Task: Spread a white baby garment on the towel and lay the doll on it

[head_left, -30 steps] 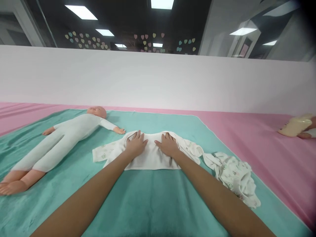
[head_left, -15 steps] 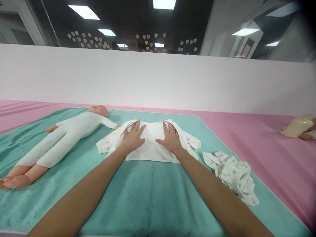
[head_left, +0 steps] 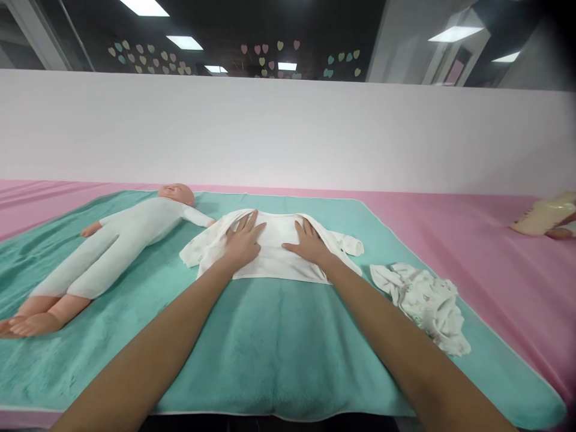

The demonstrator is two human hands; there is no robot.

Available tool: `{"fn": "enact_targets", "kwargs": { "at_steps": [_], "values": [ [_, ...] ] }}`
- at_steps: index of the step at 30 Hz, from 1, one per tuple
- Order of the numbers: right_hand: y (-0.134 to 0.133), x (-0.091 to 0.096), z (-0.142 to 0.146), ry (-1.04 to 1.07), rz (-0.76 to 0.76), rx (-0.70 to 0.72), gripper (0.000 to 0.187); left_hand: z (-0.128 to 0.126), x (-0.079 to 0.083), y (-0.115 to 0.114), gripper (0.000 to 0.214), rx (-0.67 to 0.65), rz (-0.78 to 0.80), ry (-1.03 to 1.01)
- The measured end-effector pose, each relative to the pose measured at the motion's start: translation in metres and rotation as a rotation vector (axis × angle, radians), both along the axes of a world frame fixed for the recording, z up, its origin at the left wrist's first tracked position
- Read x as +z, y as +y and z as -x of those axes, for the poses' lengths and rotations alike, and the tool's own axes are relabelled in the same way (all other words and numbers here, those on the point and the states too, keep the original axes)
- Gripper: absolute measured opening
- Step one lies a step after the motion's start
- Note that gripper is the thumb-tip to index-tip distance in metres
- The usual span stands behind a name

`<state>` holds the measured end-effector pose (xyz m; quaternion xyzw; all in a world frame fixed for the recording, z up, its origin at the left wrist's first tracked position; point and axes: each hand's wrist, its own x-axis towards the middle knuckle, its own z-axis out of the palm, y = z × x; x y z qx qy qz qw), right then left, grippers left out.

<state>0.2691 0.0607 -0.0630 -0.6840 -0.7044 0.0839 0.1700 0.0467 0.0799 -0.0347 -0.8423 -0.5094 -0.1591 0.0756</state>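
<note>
So there's a little white baby top (head_left: 279,243) spread out on a teal towel (head_left: 252,348), pretty much front and center. The person's left hand (head_left: 243,243) and right hand (head_left: 310,245) are both laid on it, grip wide on each, fingers splayed. A doll (head_left: 141,225) in a white suit is lying face up over to the left, and a crumpled printed cloth (head_left: 427,300) sits off to the right.

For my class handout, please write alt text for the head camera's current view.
A person's left hand and right hand rest, spread open, on a small white top on a teal towel. A doll in white lies to the left, a crumpled patterned garment to the right.
</note>
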Motion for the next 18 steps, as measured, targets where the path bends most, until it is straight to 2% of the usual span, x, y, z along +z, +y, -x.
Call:
{"fn": "enact_targets", "kwargs": {
  "at_steps": [3, 5, 9, 13, 15, 18],
  "values": [
    [0.005, 0.000, 0.000, -0.029, 0.061, 0.031, 0.094, 0.007, -0.008, 0.008, 0.055, -0.026, 0.091, -0.068],
    [0.007, 0.001, 0.000, -0.053, 0.057, 0.047, 0.088, 0.010, -0.010, 0.009, 0.048, -0.068, 0.078, -0.091],
    [0.001, 0.003, 0.009, -0.147, -0.094, 0.053, 0.067, 0.006, -0.011, -0.004, 0.039, -0.221, 0.052, -0.040],
    [-0.021, 0.002, 0.031, -0.239, -0.250, 0.246, 0.046, -0.005, -0.007, -0.029, 0.033, -0.370, 0.108, -0.074],
    [-0.040, 0.002, 0.039, -0.218, -0.232, 0.331, 0.050, -0.002, -0.003, -0.046, 0.034, -0.434, 0.174, -0.137],
    [-0.075, 0.004, 0.035, -0.166, -0.150, 0.412, 0.064, 0.019, 0.002, -0.069, 0.038, -0.488, 0.280, -0.167]
  ]
}}
